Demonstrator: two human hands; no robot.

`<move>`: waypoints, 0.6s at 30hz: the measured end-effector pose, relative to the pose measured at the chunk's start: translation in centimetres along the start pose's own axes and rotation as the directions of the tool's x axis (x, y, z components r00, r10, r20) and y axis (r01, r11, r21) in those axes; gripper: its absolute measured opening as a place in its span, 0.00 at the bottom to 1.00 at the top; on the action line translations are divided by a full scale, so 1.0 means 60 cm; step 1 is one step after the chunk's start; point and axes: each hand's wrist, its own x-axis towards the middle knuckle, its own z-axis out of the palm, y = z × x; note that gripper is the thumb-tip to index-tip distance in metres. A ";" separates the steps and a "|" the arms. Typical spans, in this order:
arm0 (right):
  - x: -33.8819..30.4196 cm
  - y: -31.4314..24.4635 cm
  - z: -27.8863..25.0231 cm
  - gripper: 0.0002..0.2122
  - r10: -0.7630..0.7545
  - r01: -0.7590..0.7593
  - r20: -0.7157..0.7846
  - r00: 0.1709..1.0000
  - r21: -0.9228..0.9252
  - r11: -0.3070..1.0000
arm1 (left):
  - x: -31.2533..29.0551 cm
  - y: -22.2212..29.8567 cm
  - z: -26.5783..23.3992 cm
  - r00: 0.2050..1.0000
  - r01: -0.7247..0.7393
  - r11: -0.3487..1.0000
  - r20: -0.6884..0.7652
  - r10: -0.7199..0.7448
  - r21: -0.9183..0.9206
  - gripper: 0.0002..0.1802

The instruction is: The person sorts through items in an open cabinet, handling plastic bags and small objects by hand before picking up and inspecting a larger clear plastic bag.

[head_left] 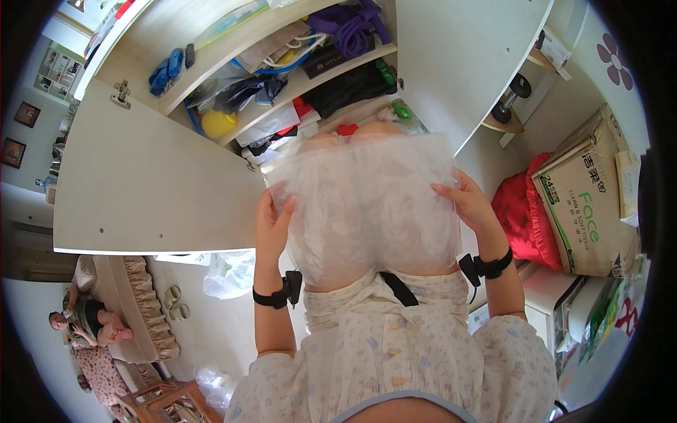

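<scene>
A flat, see-through plastic bag (367, 204) is spread out over my lap, and my knees show through it. My left hand (273, 215) pinches its left edge, with the thumb lying on top. On the opposite side, my right hand (465, 201) grips the right edge between thumb and fingers. The bag's far edge reaches toward the lowest part of an open cupboard (162, 169). Whether the bag is one layer or several folded ones, I cannot tell.
Cupboard shelves (240, 127) hold bags, a purple strap (352, 35) and a yellow round thing (218, 123). Both doors stand open. At right are a cardboard box (589, 204), a red cloth bag (522, 211) and a dumbbell (511, 99). A person (92, 321) rests on a sofa.
</scene>
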 end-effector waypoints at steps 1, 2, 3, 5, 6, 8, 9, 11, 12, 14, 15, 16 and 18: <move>0.000 0.000 0.000 0.20 0.003 -0.003 -0.005 1.000 -0.017 1.000 | 0.001 -0.001 0.000 1.000 0.000 1.000 0.000 0.000 0.000 0.25; 0.000 -0.001 -0.001 0.20 0.003 -0.003 -0.006 1.000 -0.017 1.000 | 0.003 -0.001 0.003 1.000 -0.031 0.999 0.003 0.031 -0.023 0.25; 0.000 -0.002 -0.001 0.20 0.006 -0.006 -0.010 1.000 -0.033 0.999 | 0.004 0.001 0.006 0.998 -0.063 0.997 0.004 0.063 -0.045 0.26; -0.005 -0.013 0.005 0.20 0.002 -0.003 -0.014 1.000 -0.049 0.999 | 0.002 0.008 0.009 0.998 -0.059 0.996 -0.023 0.058 -0.071 0.27; -0.012 -0.025 0.014 0.20 -0.028 0.021 -0.051 0.998 -0.139 0.990 | 0.001 0.015 0.010 0.997 -0.056 0.994 -0.050 0.052 -0.098 0.28; -0.027 -0.052 0.031 0.19 -0.069 0.047 -0.089 0.994 -0.227 0.973 | 0.001 0.045 0.007 0.990 -0.113 0.991 -0.094 0.107 -0.069 0.30; -0.032 -0.066 0.039 0.18 -0.163 0.148 -0.054 0.985 -0.217 0.965 | 0.001 0.061 0.005 0.978 -0.160 0.986 -0.140 0.153 -0.040 0.32; -0.035 -0.082 0.049 0.17 -0.262 0.253 -0.021 0.965 -0.205 0.946 | -0.004 0.100 0.003 0.968 -0.179 0.982 -0.190 0.166 -0.052 0.32; -0.036 -0.087 0.052 0.16 -0.387 0.376 -0.011 0.922 -0.207 0.903 | -0.007 0.112 0.001 0.955 -0.194 0.979 -0.240 0.174 -0.063 0.33; -0.043 -0.106 0.066 0.15 -0.511 0.500 -0.001 0.860 -0.206 0.841 | -0.011 0.126 -0.008 0.939 -0.192 0.981 -0.288 0.190 0.023 0.32; -0.047 -0.119 0.081 0.15 -0.585 0.569 0.013 0.811 -0.251 0.783 | -0.016 0.135 -0.012 0.908 -0.242 0.970 -0.347 0.237 0.030 0.31; -0.048 -0.127 0.090 0.14 -0.654 0.632 0.031 0.756 -0.294 0.717 | -0.020 0.145 -0.015 0.871 -0.291 0.956 -0.403 0.282 0.039 0.31; -0.042 -0.124 0.096 0.14 -0.700 0.668 0.012 0.714 -0.311 0.676 | -0.019 0.152 -0.016 0.824 -0.394 0.918 -0.424 0.377 0.050 0.29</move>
